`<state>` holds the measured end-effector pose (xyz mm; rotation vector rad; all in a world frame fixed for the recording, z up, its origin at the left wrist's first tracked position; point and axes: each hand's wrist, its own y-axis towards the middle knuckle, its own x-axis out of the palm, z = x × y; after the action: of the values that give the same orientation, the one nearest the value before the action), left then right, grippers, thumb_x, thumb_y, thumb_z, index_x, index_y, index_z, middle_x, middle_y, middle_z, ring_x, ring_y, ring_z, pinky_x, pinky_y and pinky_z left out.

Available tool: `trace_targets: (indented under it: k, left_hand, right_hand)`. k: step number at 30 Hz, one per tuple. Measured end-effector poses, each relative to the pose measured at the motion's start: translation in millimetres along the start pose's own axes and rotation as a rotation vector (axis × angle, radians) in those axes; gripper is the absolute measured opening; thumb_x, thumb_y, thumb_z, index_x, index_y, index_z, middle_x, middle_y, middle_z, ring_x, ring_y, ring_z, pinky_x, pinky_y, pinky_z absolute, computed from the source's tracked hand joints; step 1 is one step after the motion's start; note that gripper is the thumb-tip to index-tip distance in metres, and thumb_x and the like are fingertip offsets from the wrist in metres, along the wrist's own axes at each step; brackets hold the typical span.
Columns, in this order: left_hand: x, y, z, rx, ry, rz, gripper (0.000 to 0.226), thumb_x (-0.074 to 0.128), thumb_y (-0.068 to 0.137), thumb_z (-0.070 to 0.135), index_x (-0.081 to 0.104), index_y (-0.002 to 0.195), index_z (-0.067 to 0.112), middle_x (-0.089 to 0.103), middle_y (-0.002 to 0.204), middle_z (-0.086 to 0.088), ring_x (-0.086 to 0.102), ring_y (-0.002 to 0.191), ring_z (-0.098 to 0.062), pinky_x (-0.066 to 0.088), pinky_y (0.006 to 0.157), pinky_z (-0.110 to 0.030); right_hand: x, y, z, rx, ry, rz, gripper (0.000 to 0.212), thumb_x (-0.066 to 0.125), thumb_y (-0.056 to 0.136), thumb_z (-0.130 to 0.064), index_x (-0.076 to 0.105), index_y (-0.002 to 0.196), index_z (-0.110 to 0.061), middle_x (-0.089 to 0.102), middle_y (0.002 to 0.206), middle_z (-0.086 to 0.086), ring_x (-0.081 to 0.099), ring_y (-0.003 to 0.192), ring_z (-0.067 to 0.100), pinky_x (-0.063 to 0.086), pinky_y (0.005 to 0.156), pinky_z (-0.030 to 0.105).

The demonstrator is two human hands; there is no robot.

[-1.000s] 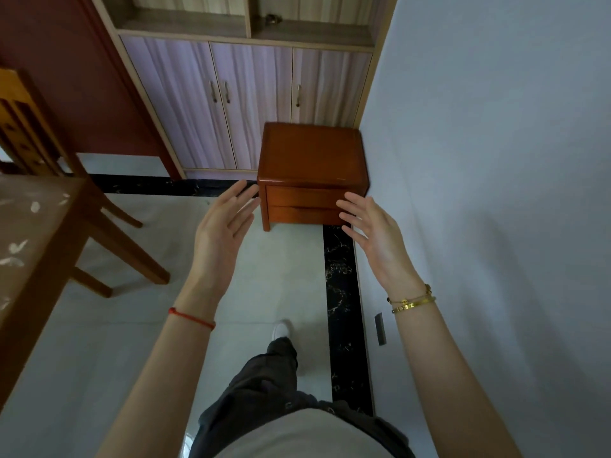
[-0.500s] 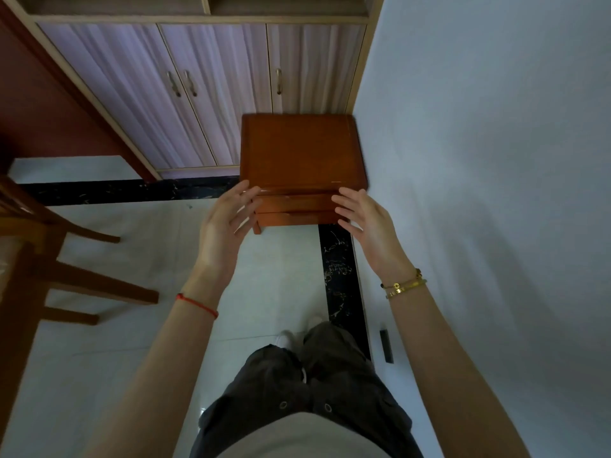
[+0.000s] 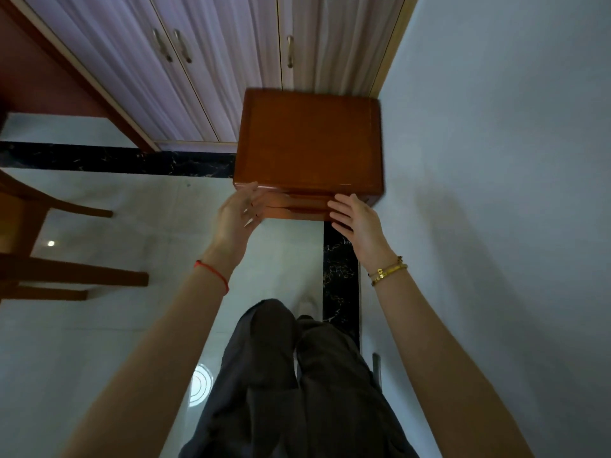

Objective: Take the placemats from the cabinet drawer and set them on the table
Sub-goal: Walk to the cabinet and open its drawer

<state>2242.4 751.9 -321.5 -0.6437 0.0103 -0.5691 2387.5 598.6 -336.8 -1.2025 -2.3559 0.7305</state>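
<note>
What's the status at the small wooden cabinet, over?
Left hand and right hand open, at the drawer fronts. Wooden cabinet drawers look shut, no placemats in view. Nothing in the way.

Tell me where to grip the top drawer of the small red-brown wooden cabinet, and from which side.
Probably by the ledge along the top drawer front's lower edge, from the front, fingers hooked under. No knob shows on the small red-brown wooden cabinet. Left hand and right hand are open at its two ends.

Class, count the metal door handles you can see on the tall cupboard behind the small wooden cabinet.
3. Two handles sit side by side at upper left, and one stands alone further right. More may lie outside the frame.
</note>
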Motion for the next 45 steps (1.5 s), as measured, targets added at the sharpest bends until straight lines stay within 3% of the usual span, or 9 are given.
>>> trace_targets:
  k: [4,9,12,17,23,28,33,41,45]
  left_hand:
    - [17,55,-26,-0.097,-0.066,0.062,0.020,0.043,0.103,0.023,0.063,0.104,0.021,0.068,0.105,0.001,0.064,0.101,-0.018,0.045,0.106,-0.040]
    - [27,134,-67,-0.223,-0.136,0.069,0.017,0.045,0.102,0.019,0.063,0.100,0.019,0.069,0.104,-0.003,0.063,0.110,-0.026,0.042,0.110,-0.044]
    - [32,178,-93,-0.290,-0.133,0.062,0.017,0.044,0.102,0.019,0.061,0.106,0.015,0.067,0.107,-0.004,0.061,0.113,-0.026,0.042,0.111,-0.043]
    - [37,246,-137,-0.394,-0.120,0.100,0.026,0.042,0.103,0.018,0.050,0.125,0.008,0.055,0.136,-0.012,0.056,0.123,-0.031,0.043,0.108,-0.040]
    - [39,311,-180,-0.494,-0.138,0.132,0.034,0.042,0.103,0.017,0.048,0.135,0.008,0.040,0.153,-0.012,0.050,0.133,-0.033,0.041,0.110,-0.041]
    - [45,349,-198,-0.505,-0.118,0.114,0.036,0.048,0.101,0.014,0.049,0.137,0.008,0.044,0.149,-0.010,0.046,0.136,-0.032,0.038,0.114,-0.046]
    - [46,376,-208,-0.545,-0.094,0.098,0.011,0.050,0.100,0.012,0.056,0.108,0.013,0.053,0.128,-0.007,0.046,0.134,-0.031,0.039,0.112,-0.048]
    - [40,393,-218,-0.597,-0.151,0.088,0.012,0.044,0.099,0.007,0.054,0.099,0.014,0.058,0.121,-0.012,0.054,0.126,-0.029,0.046,0.105,-0.047]
    - [37,386,-227,-0.594,-0.151,0.111,0.020,0.042,0.101,0.007,0.055,0.117,0.008,0.056,0.133,-0.012,0.056,0.118,-0.028,0.048,0.102,-0.045]
  right_hand:
    - [-9,58,13,0.098,0.035,0.021,0.042,0.035,0.103,-0.033,0.051,0.133,-0.009,0.060,0.129,0.009,0.056,0.119,0.024,0.042,0.108,0.042]
    - [-10,135,42,0.211,0.087,0.078,0.038,0.040,0.102,-0.030,0.052,0.131,-0.007,0.062,0.124,0.009,0.058,0.115,0.024,0.045,0.105,0.041]
    - [-7,180,60,0.270,0.102,0.101,0.037,0.041,0.102,-0.028,0.051,0.130,-0.007,0.063,0.121,0.009,0.059,0.112,0.025,0.047,0.102,0.040]
    - [-2,251,96,0.364,0.168,0.128,0.041,0.037,0.103,-0.029,0.042,0.138,-0.009,0.059,0.117,0.008,0.057,0.109,0.024,0.049,0.096,0.037]
    - [-1,319,136,0.453,0.246,0.167,0.047,0.037,0.103,-0.030,0.032,0.145,-0.010,0.045,0.144,0.012,0.048,0.129,0.030,0.043,0.106,0.043]
    - [0,361,157,0.486,0.299,0.186,0.045,0.037,0.103,-0.021,0.030,0.147,-0.012,0.041,0.148,0.011,0.043,0.133,0.031,0.041,0.107,0.047]
    - [1,389,170,0.496,0.341,0.246,0.040,0.039,0.101,-0.017,0.037,0.141,-0.011,0.047,0.138,0.010,0.048,0.128,0.030,0.044,0.104,0.046]
    - [-6,405,181,0.527,0.425,0.261,0.037,0.042,0.098,-0.011,0.045,0.135,-0.010,0.056,0.131,0.014,0.054,0.119,0.028,0.049,0.093,0.042]
    - [-10,394,188,0.535,0.412,0.233,0.037,0.040,0.100,-0.014,0.043,0.137,-0.011,0.053,0.135,0.011,0.049,0.126,0.030,0.046,0.097,0.041]
